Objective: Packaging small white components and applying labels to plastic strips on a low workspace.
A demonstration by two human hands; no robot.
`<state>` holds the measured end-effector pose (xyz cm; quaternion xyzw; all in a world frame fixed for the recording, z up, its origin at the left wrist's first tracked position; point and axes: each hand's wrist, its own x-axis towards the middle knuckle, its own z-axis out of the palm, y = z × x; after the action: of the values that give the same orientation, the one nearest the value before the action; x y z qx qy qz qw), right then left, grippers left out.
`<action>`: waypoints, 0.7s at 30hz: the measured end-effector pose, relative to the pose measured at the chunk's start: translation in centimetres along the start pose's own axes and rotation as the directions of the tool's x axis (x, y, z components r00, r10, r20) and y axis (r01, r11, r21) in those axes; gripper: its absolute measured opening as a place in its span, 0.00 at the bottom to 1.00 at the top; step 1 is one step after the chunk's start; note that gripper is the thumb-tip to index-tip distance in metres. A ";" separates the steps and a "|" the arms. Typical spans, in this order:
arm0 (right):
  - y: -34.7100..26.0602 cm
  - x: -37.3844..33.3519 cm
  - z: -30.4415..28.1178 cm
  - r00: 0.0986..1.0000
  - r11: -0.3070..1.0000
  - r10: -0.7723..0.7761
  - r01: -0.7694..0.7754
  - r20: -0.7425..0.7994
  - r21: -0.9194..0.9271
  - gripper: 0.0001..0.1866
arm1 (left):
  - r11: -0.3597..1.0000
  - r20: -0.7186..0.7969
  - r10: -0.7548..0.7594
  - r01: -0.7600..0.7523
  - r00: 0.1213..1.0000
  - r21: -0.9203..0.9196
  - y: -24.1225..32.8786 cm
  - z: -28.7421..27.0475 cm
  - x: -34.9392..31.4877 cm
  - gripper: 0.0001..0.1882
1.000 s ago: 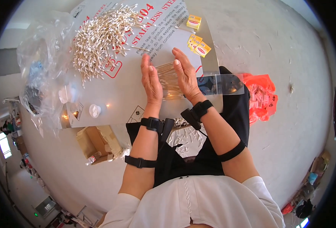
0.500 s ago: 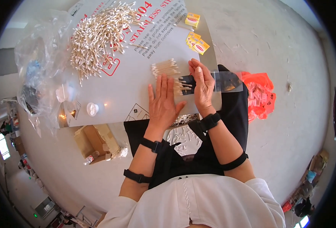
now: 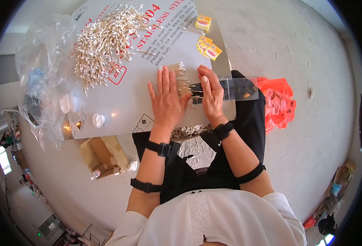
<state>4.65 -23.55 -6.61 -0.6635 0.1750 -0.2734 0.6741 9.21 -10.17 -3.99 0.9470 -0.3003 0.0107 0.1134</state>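
Cotton swabs (image 3: 184,87) lie in a small bunch on the grey sheet-topped table (image 3: 125,96), between my hands. My left hand (image 3: 166,102) rests flat over the left side of this bunch, fingers stretched out and thumb near the swabs. On its edge at the right stands my right hand (image 3: 213,96), fingers extended and slightly cupped, thumb up. Beneath and beside it lies a clear plastic bag (image 3: 242,89), reaching past the table's right edge. Some swab tips point toward the bag's near end, which my right hand partly hides.
A large swab pile (image 3: 99,49) covers the far left. Yellow cards (image 3: 209,47) and a yellow packet (image 3: 203,23) lie far right. A white cap (image 3: 98,120) sits near-left, beside crumpled clear plastic (image 3: 45,74). A red bag (image 3: 277,102) and cardboard box (image 3: 103,156) are on the floor.
My left hand has slid left, and more of the swab bunch shows between my hands. My right hand has shifted slightly left, still upright on its edge.
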 end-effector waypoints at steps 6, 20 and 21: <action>0.4 0.3 -0.2 0.999 0.997 -0.023 0.025 0.036 -0.070 0.13 | 1.000 0.008 -0.009 0.009 1.000 0.011 -0.8 1.1 1.9 0.42; 0.0 4.7 2.2 0.953 0.717 -0.148 0.288 0.265 -0.635 0.02 | 0.989 -0.046 -0.127 0.123 0.991 -0.083 -3.4 1.3 -1.0 0.38; 0.0 4.6 2.2 0.951 0.717 -0.146 0.291 0.271 -0.634 0.02 | 0.988 -0.050 -0.132 0.127 0.990 -0.088 -3.5 1.4 -1.2 0.37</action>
<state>9.64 -24.53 -5.89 -0.9003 0.1120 -0.2019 0.3691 10.22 -7.00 -6.19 0.9581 -0.2352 0.0171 0.1624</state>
